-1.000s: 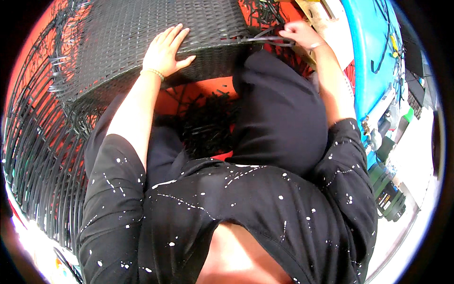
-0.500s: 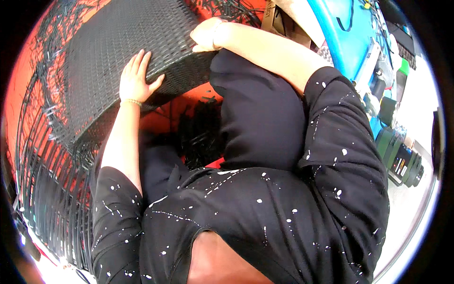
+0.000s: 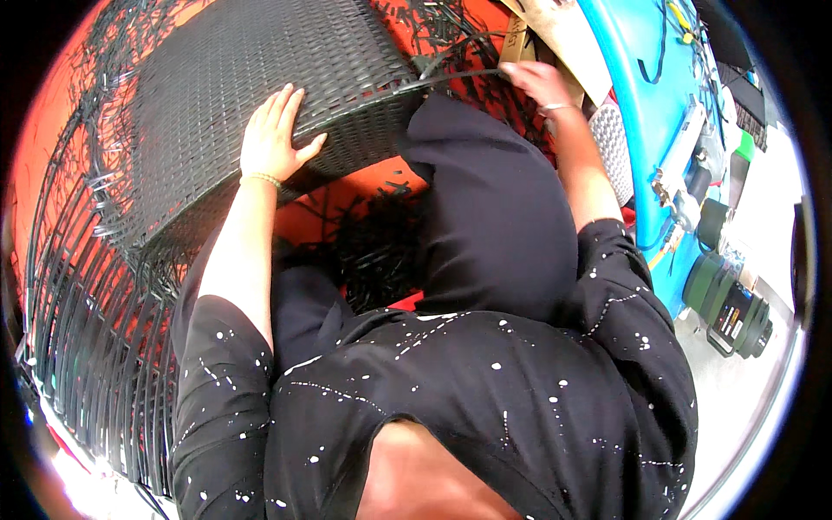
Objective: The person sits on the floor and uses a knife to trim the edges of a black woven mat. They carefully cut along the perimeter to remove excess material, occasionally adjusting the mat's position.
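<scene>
A black woven wicker panel [image 3: 208, 95] with a bent-down front side lies before me, its near edge above my knees. My left hand [image 3: 276, 143] rests on its near edge, fingers stretched out flat on the weave and thumb apart. Off the panel's right corner runs a dark flat strip [image 3: 464, 74], pulled out to the right. At its far end my right hand [image 3: 539, 84] is closed on the strip, above my right knee and beside a cardboard box [image 3: 515, 43].
A blue table [image 3: 620, 43] at the right carries tools and a black strip. Below it stands a dark green cylindrical device [image 3: 724, 303]. Bundled black strips [image 3: 95, 364] curve along the left. Cut strip scraps [image 3: 377, 251] lie on the orange floor [image 3: 303, 221] between my legs.
My right hand has moved from the panel's right corner out to the right, drawing the strip with it. My left hand stays on the panel's near edge.
</scene>
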